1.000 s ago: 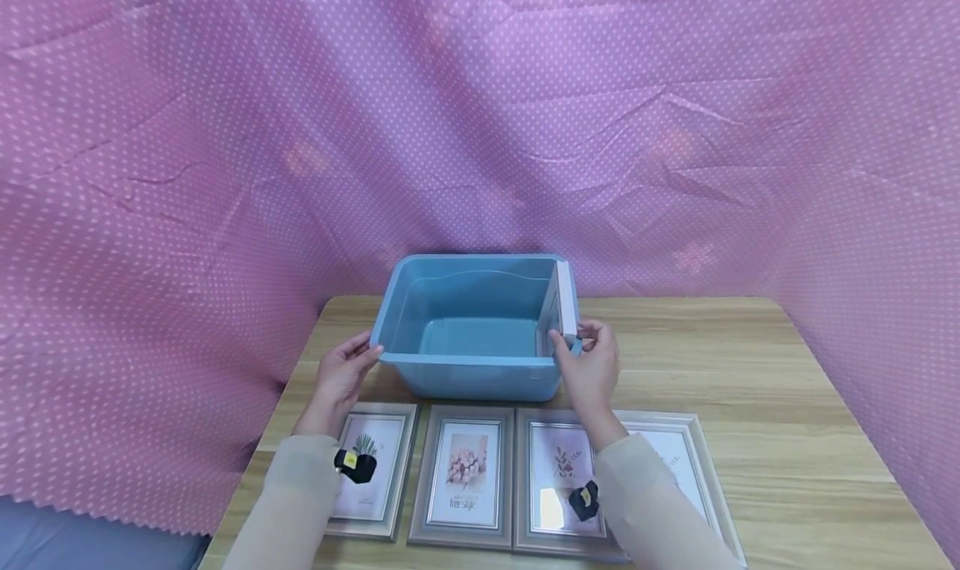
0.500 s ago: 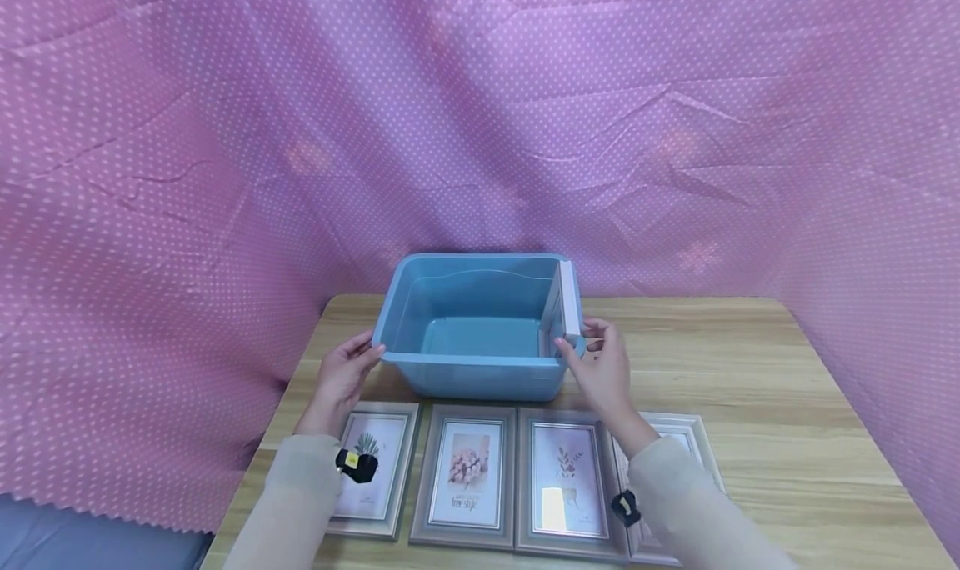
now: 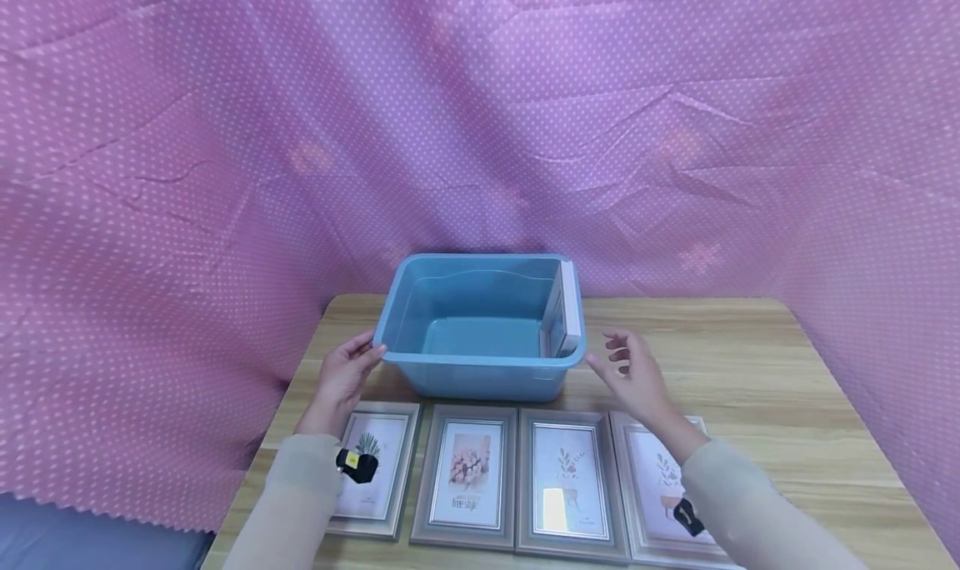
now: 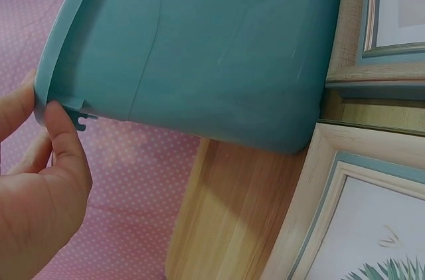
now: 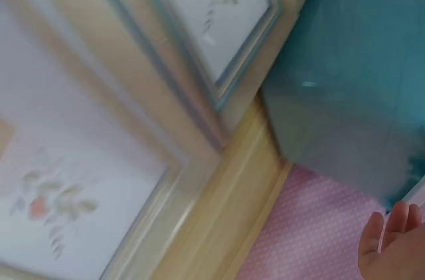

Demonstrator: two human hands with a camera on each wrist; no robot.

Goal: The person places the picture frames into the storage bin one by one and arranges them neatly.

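Pink dotted cloth (image 3: 480,137) hangs behind the blue tub (image 3: 480,380) on a wooden table (image 3: 765,387). The left hand (image 3: 342,382) pinches the tub's near left corner. The right hand (image 3: 637,378), fingers parted, loosely bent and holding nothing, is by the near right corner; whether its thumb touches is unclear. Inside the tub, an upright frame (image 3: 572,307) lines the right wall, its picture barely legible. Before the tub lie four picture frames (image 3: 463,478), the outer two partly hidden by arms.

Head camera overlooks tub (image 3: 480,380); wrists' nearer (right's, seemingly).
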